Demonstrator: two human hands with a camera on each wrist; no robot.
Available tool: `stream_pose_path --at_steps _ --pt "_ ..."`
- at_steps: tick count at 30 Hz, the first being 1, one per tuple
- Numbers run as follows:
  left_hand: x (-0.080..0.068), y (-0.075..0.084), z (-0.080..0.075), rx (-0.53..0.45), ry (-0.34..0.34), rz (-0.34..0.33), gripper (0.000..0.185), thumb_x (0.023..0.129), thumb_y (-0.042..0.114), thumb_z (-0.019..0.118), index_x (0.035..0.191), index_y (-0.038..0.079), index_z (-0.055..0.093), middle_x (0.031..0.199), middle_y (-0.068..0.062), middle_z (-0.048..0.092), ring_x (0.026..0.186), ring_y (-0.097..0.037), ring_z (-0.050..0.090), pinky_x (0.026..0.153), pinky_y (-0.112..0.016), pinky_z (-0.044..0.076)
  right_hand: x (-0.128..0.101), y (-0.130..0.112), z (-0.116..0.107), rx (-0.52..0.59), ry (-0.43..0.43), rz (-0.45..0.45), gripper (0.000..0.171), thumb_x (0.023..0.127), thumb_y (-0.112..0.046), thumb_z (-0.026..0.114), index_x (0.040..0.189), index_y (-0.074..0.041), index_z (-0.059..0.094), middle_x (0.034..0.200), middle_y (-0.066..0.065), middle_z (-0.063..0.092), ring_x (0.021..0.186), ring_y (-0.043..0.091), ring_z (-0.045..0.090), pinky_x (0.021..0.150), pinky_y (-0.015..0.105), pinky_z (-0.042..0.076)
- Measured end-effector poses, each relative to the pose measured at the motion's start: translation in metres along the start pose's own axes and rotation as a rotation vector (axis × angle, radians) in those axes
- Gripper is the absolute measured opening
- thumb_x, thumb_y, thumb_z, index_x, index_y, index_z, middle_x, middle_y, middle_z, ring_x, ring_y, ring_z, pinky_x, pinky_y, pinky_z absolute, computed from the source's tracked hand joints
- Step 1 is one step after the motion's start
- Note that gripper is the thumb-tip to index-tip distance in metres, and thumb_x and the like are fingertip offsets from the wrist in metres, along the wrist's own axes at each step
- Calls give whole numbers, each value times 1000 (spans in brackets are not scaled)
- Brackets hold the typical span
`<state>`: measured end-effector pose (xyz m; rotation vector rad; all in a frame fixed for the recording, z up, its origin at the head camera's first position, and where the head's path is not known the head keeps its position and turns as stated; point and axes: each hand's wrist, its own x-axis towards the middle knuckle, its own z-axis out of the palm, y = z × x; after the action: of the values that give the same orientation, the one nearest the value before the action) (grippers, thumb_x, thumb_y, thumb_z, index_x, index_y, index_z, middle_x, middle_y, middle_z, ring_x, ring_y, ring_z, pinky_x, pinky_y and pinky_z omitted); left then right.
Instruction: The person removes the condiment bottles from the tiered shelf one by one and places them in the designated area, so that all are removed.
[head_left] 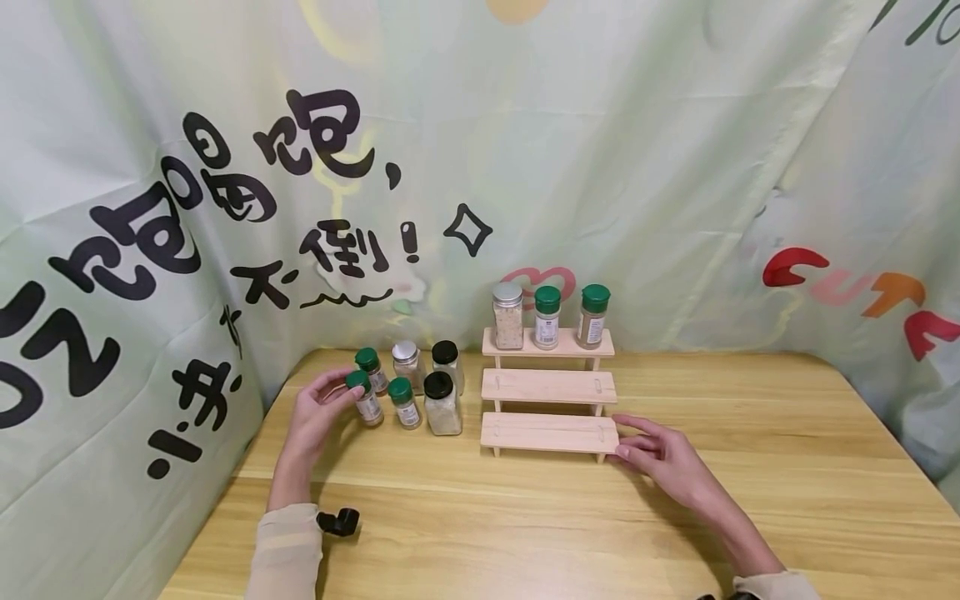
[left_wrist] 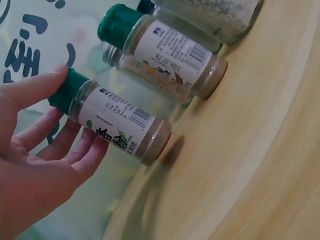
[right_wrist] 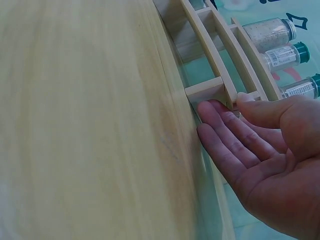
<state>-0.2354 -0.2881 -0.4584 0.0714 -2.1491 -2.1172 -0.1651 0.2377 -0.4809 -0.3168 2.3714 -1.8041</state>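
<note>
My left hand (head_left: pixel 318 412) pinches the green cap of a small spice jar (head_left: pixel 367 407) between thumb and fingers. That labelled jar (left_wrist: pixel 117 122), with brown powder inside, stands at the near left of a group of jars. Beside it are another green-capped jar (head_left: pixel 405 408) and a black-capped jar (head_left: pixel 442 408). Behind these I see a third green-capped jar (head_left: pixel 369 367), a silver-capped jar (head_left: pixel 407 358) and a second black-capped jar (head_left: pixel 447 360). My right hand (head_left: pixel 663 458) grips the right end of the lowest tier of a three-tier wooden rack (head_left: pixel 549 433), thumb against its edge (right_wrist: pixel 235 95).
On the rack's top tier stand a silver-lidded jar (head_left: pixel 508 321) and two green-lidded jars (head_left: pixel 547 321). The rack rests on a wood-grain table (head_left: pixel 480 525). A printed cloth (head_left: pixel 637 167) hangs close behind and along the left side.
</note>
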Motion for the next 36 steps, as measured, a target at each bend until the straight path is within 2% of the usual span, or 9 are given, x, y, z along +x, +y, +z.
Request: stream_pose_path --at_steps 5,11,22,29,36 --pt "-1 -2 -2 21 -35 -38 56 92 4 76 139 -9 50 127 -7 60 110 -10 64 98 -20 53 0 0 0 20 -3 -4 52 101 2 61 148 13 42 118 31 68 97 26 75 84 25 61" --pt "0 -6 -4 24 -73 -50 58 92 4 76 142 -8 48 127 -5 62 111 -9 64 100 -22 53 0 0 -1 26 -10 -13 52 101 1 61 148 13 41 116 31 69 97 26 75 85 26 60" --pt "1 -9 -9 4 -89 -76 57 95 6 74 144 -5 47 131 -7 59 114 -11 62 100 -23 53 0 -1 -1 -20 6 -10 52 101 -3 63 148 11 43 116 27 70 97 23 75 83 23 60" --pt "2 -11 -10 -9 -100 -75 57 94 4 75 143 -4 48 130 -6 58 113 -12 63 100 -24 53 0 -1 0 2 1 -14 52 102 -1 61 148 12 42 117 31 69 97 25 75 84 25 60" --pt "0 -10 -11 32 -104 -53 62 93 7 76 146 -2 46 134 -4 57 115 -10 63 100 -22 53 -1 0 1 -1 2 -6 52 102 0 61 148 13 42 113 28 71 97 25 75 84 24 60"
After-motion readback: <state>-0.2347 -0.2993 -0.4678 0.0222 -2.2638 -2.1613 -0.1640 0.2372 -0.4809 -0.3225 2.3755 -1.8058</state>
